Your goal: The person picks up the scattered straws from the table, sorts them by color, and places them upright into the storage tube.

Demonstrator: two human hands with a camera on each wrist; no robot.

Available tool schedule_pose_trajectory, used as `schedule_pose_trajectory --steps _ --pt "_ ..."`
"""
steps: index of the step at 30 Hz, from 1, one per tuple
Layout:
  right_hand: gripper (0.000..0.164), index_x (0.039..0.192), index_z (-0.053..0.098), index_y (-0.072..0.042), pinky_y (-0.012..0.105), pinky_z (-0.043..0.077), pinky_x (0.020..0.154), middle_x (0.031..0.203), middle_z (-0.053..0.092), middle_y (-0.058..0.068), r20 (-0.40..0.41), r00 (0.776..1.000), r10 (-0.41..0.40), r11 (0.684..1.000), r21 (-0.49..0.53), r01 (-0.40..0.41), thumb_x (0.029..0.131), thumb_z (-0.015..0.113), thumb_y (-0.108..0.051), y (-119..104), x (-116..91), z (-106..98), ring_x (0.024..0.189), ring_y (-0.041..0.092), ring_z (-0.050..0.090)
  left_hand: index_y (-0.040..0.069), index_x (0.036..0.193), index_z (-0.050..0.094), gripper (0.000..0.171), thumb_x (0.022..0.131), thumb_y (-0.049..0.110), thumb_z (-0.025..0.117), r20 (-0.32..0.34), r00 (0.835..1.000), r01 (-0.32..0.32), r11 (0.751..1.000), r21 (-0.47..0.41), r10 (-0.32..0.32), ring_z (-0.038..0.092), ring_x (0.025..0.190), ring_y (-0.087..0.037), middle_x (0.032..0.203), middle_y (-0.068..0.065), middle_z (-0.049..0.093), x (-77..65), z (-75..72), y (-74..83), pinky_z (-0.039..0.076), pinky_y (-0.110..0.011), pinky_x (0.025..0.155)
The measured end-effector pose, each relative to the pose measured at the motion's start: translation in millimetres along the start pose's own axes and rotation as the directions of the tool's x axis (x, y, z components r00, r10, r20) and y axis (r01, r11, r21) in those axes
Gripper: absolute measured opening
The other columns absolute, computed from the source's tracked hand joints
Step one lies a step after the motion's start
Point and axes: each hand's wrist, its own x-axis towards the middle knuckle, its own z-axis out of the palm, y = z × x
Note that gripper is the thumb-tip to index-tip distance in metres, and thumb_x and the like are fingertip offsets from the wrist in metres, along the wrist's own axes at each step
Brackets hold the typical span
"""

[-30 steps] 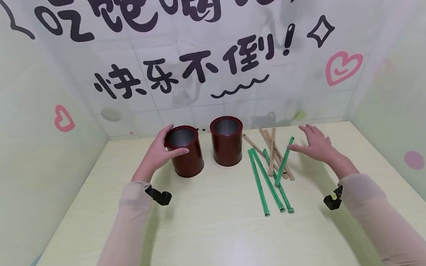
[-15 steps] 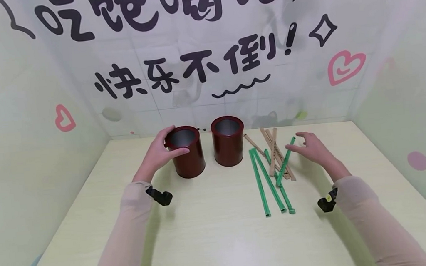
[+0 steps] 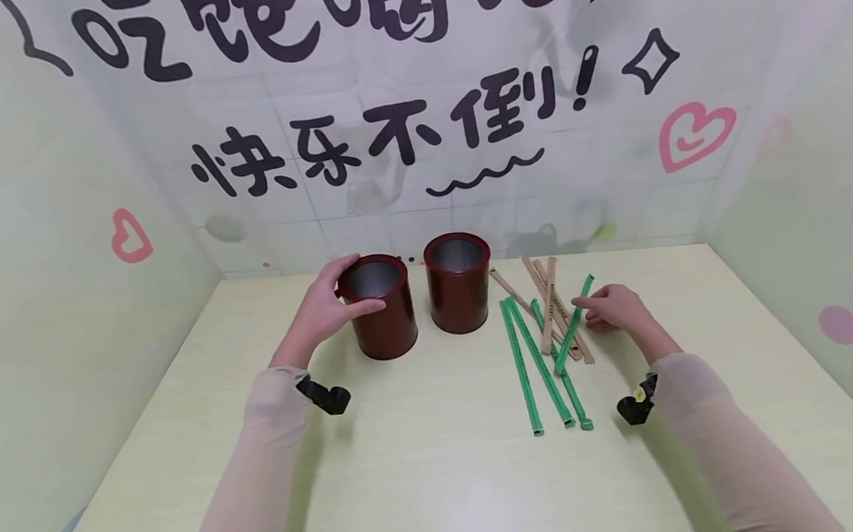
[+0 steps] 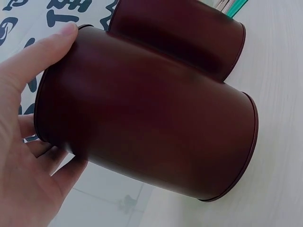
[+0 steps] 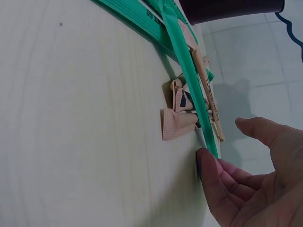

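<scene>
My left hand [image 3: 327, 303] grips a dark red canister [image 3: 386, 328] near its open top, thumb on the near side and fingers round the far side. The left wrist view shows this canister [image 4: 147, 118] upright against the table, its inside hidden. A second dark red canister [image 3: 459, 297] stands just to its right. My right hand [image 3: 614, 308] is at the upper end of a green wrapped straw [image 3: 571, 334], which lies across other straws. In the right wrist view its fingertips [image 5: 206, 163] touch that straw's end; whether they pinch it is unclear.
Several more green wrapped straws [image 3: 522, 375] and brown wrapped straws [image 3: 549, 311] lie loosely crossed on the pale table [image 3: 412, 467], right of the canisters. A printed white backdrop [image 3: 361, 196] rises behind the table, with pale side walls.
My right hand has moved left and its fingers have drawn in to the green straw's upper end. The left hand keeps its grip, and its canister has shifted slightly right.
</scene>
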Motion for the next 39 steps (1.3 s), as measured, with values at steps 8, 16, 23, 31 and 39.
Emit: schedule_pose_trajectory --steps 8,16,23,31,39 --pt "0.042 0.077 0.068 0.002 0.024 0.049 0.061 0.063 0.071 0.004 -0.065 0.998 0.024 0.995 -0.096 -0.03 0.094 0.064 -0.036 -6 5 10 0.053 0.009 0.064 0.014 0.155 0.033 0.095 0.079 0.035 0.085 0.027 1.0 -0.008 1.0 0.004 0.008 0.04 0.14 -0.034 0.16 -0.012 0.034 -6.7 2.1 6.0 0.039 -0.053 0.114" --pt "0.029 0.083 0.072 0.004 0.023 0.05 0.062 0.06 0.069 0.001 -0.052 0.998 0.028 0.991 -0.128 -0.035 0.092 0.06 -0.021 -8 9 9 0.052 0.006 0.062 0.013 0.156 0.031 0.097 0.079 0.034 0.084 0.067 0.998 -0.024 0.999 0.02 0.023 0.041 0.14 -0.035 0.159 -0.013 0.033 -8.5 4.0 8.4 0.037 -0.054 0.115" --pt "0.027 0.105 0.064 0.008 0.023 0.059 0.065 0.069 0.065 -0.003 0.044 0.997 0.069 0.978 0.195 -0.076 0.095 0.055 -0.016 -8 13 -2 0.06 0.004 0.065 0.013 0.158 0.025 0.1 0.08 0.039 0.082 0.09 0.996 0.01 1.0 0.02 -0.011 0.037 0.143 -0.034 0.161 -0.013 0.032 -6.9 7.3 8.3 0.034 -0.055 0.117" --pt "0.034 0.127 0.046 0.009 0.018 0.059 0.074 0.08 0.064 -0.007 0.045 0.999 -0.03 0.919 0.395 0.01 0.101 0.049 -0.013 -44 -4 -23 0.071 0.001 0.066 0.015 0.157 0.029 0.096 0.08 0.036 0.083 0.096 0.995 -0.001 1.0 -0.003 0.001 0.044 0.137 -0.034 0.159 -0.012 0.036 -6.1 12.0 12.3 0.038 -0.054 0.114" --pt "0.02 0.116 0.048 0.0 0.018 0.059 0.076 0.086 0.061 -0.009 -0.048 0.985 -0.168 0.871 0.46 0.171 0.101 0.05 -0.013 -81 -21 -31 0.076 0.0 0.067 0.016 0.157 0.029 0.095 0.081 0.034 0.083 0.115 0.993 0.003 0.998 -0.057 0.004 0.045 0.135 -0.032 0.157 -0.011 0.038 -3.6 21.1 15.5 0.04 -0.054 0.112"
